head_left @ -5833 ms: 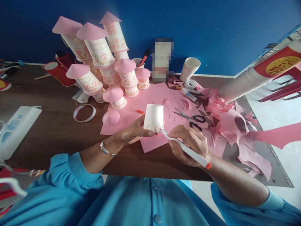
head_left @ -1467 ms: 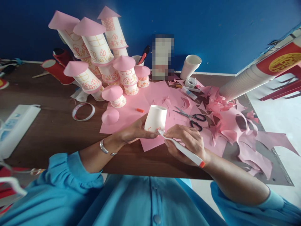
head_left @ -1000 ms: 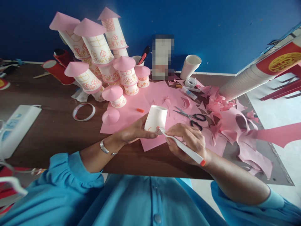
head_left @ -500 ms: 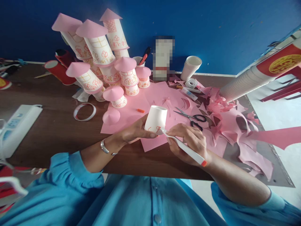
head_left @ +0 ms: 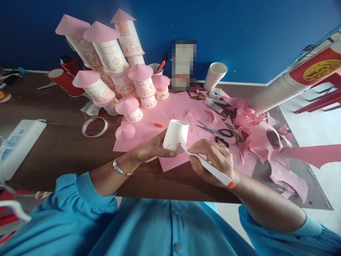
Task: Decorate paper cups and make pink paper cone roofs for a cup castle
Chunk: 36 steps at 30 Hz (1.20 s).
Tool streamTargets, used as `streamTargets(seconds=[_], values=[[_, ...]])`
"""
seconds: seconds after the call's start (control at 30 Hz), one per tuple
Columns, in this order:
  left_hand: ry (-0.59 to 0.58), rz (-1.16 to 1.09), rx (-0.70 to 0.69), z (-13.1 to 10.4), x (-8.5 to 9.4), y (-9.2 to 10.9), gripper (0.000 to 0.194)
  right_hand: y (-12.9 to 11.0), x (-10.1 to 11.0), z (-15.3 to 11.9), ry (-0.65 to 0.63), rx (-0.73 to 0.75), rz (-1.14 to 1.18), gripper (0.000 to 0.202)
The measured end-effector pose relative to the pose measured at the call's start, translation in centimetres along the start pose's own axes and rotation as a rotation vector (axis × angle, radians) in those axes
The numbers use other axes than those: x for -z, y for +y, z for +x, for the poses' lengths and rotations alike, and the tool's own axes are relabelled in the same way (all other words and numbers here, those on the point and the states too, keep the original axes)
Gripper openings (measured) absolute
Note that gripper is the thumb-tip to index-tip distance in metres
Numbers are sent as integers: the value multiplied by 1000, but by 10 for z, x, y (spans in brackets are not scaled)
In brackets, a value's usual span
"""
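My left hand [head_left: 156, 148] is closed around a white paper cup [head_left: 176, 132], held just above the table's near side. A few orange-red marker lines show low on the cup's side. In my right hand [head_left: 211, 160] is a white marker pen [head_left: 210, 168] with an orange end; its tip touches the cup near those lines. The marker's small orange cap [head_left: 158, 125] lies on pink paper [head_left: 170, 110] beyond the cup. Black-handled scissors [head_left: 216, 133] rest partly open to the right of the cup.
Decorated cup towers [head_left: 113, 58] with pink cone roofs stand at back left. A tape roll [head_left: 95, 127] and a white power strip [head_left: 22, 147] lie left. Pink paper scraps [head_left: 250, 133], a long cup stack [head_left: 282, 90] and a shorter cup stack [head_left: 215, 75] are right.
The view has shifted very slightly. Both hands keep their grip, and the marker tip stays on the cup with almost no visible movement.
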<state>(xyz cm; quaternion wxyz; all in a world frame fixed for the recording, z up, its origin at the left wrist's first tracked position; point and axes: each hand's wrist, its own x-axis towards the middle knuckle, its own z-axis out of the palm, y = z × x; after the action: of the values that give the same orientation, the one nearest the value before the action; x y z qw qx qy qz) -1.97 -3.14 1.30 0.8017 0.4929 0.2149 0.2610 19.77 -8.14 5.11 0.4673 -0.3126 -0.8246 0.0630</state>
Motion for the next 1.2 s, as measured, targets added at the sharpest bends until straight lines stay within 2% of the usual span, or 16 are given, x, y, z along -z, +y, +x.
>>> streamTargets(seconds=[0.67,0.93,1.2], values=[[17,-28,-17,-1,1,-1,53,-1,1,0,15,-19,-59,18],[26,-55,-14,-1,3,-4,61,-2,1,0,12,-22,-58,19],[36,-69,-2,-1,1,-2,56,-2,0,-1,8,-21,-35,20]])
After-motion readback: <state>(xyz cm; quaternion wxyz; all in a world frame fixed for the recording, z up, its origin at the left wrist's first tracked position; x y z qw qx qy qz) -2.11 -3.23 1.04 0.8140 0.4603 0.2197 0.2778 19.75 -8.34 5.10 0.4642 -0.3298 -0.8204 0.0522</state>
